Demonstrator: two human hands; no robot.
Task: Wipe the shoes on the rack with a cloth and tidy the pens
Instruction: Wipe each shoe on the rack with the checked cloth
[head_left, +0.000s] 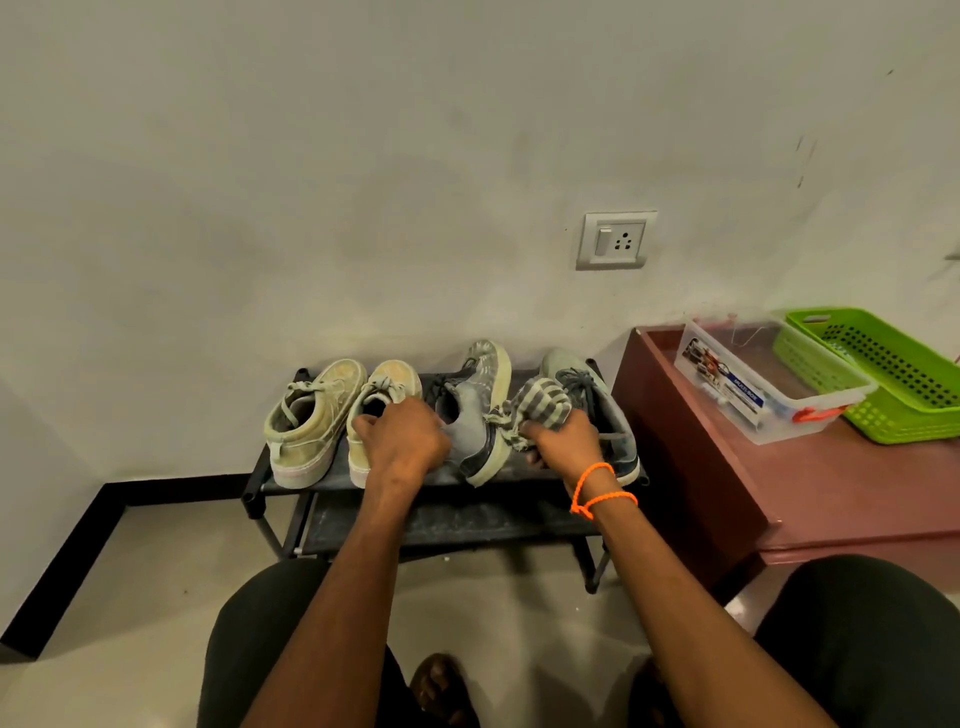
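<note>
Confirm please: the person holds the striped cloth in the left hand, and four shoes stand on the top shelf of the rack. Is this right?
Not quite. The head view shows the striped cloth in the right hand, not the left. The four shoes are on the rack's top shelf.

Four shoes are lined up on the rack's top shelf, with a table to its right bearing a box and basket.

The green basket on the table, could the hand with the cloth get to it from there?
Probably yes. The right hand grips the cloth, and the green basket sits off to its right with only the clear box before it.
</note>
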